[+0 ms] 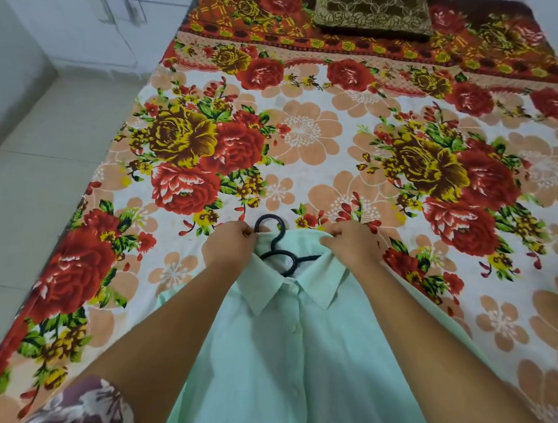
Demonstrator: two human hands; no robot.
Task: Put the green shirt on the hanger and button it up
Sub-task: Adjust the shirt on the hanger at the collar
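Bright, even light casts barely any shadows (edges bow and soften under the wide lens).

1. Head view: one wide-angle camera, worn on the person's head, at the near edge of the bed [312,139].
2. Facing: forward and steeply down, along the bed toward the pillow [373,7] at frame top.
3. Nearness: close; left hand [229,244] and right hand [350,243] sit low mid-frame.

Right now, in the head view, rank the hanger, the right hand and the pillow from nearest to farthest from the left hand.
1. The hanger: its hook lies just right of the left hand.
2. The right hand: across the collar, gripping the shirt.
3. The pillow: at the far end of the bed.
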